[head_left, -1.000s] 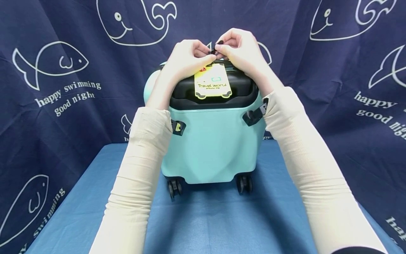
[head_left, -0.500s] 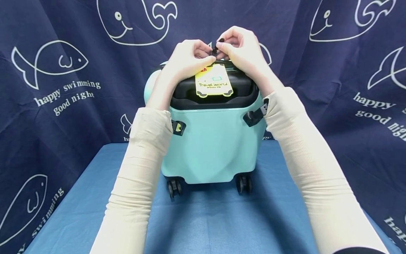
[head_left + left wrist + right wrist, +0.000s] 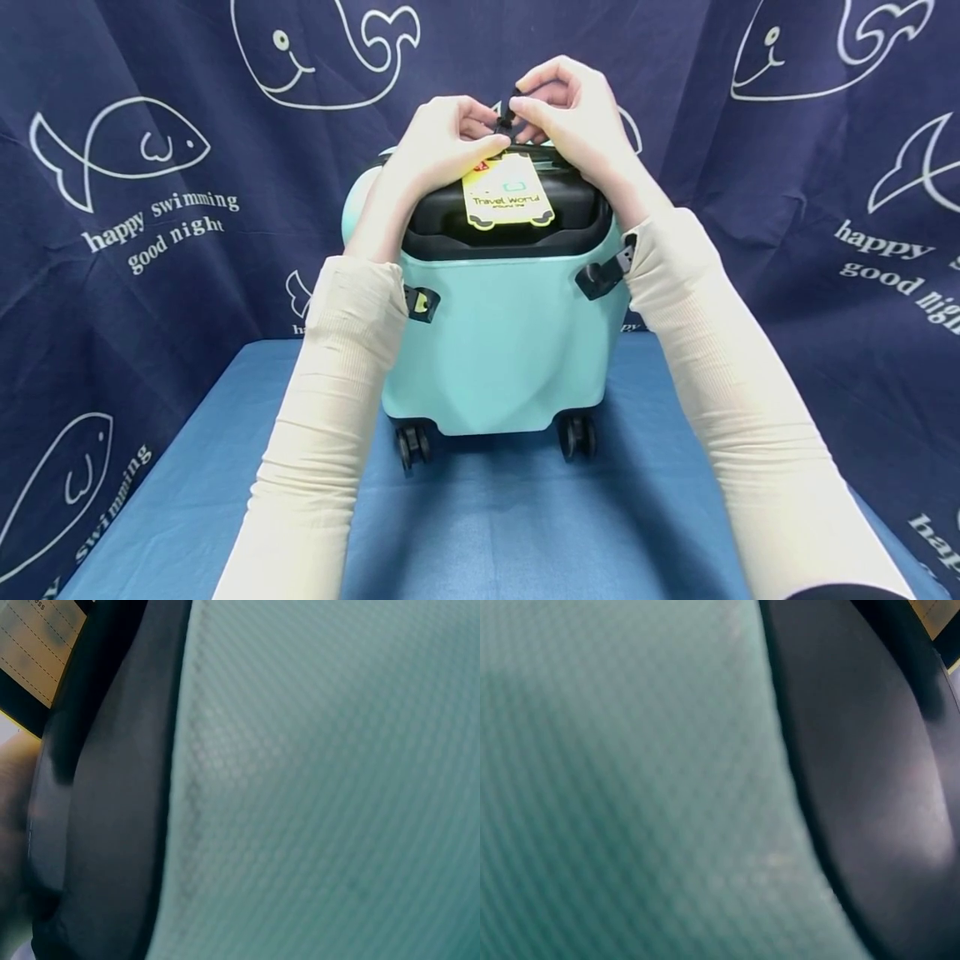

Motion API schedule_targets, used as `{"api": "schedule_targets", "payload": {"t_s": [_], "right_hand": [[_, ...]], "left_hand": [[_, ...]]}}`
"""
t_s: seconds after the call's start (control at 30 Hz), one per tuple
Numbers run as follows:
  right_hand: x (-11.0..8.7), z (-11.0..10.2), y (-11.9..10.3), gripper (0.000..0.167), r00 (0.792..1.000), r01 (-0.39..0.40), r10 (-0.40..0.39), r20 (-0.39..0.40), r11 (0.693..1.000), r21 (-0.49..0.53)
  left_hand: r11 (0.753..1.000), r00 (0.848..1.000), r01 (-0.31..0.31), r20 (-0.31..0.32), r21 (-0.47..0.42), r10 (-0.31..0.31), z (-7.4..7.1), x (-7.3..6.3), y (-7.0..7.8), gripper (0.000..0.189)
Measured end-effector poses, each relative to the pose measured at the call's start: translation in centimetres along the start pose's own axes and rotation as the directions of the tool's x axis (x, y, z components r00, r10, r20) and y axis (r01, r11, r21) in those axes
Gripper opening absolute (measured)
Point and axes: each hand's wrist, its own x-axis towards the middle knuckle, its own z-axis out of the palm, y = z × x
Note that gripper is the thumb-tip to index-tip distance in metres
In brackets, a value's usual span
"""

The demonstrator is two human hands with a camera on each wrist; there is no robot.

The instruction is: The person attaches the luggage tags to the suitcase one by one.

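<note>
A turquoise suitcase (image 3: 502,342) with a black top panel (image 3: 442,218) stands upright. A yellow luggage tag (image 3: 508,192) reading "Travel World" hangs from its top handle (image 3: 547,153) by a black strap (image 3: 506,115). My left hand (image 3: 444,140) pinches the strap low down, just above the tag. Slightly higher, my right hand (image 3: 583,108) pinches the strap's upper end between thumb and index finger. In the left wrist view the lined back of the tag (image 3: 37,652) shows beside the ribbed shell (image 3: 322,780); the right wrist view shows mostly shell (image 3: 630,780) and black panel (image 3: 855,765).
The suitcase rests on black caster wheels (image 3: 577,435) on a blue-covered table (image 3: 480,533). A dark blue curtain (image 3: 187,50) with white whale and fish drawings hangs behind. Black wrist mounts (image 3: 600,277) are strapped at both cuffs, close to the suitcase's front.
My right hand has risen slightly, drawing the strap's end upward so more of it shows between the hands. The tag has shifted a little up and right. My left hand has barely moved.
</note>
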Motion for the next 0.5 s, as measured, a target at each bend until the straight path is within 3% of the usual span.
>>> {"api": "schedule_targets", "payload": {"t_s": [0.17,0.5], "right_hand": [[-0.10,0.06,-0.11,0.014,1.000,-0.011,0.011,-0.002,1.000,-0.025],[0.05,-0.03,-0.08,0.015,1.000,-0.011,0.011,-0.002,0.970,-0.244]], "left_hand": [[1.000,1.000,0.013,0.007,0.005,-0.013,-0.07,0.00,-0.06,0.041],[1.000,1.000,0.010,0.000,0.012,-0.010,-0.10,-0.15,-0.03,0.039]]}}
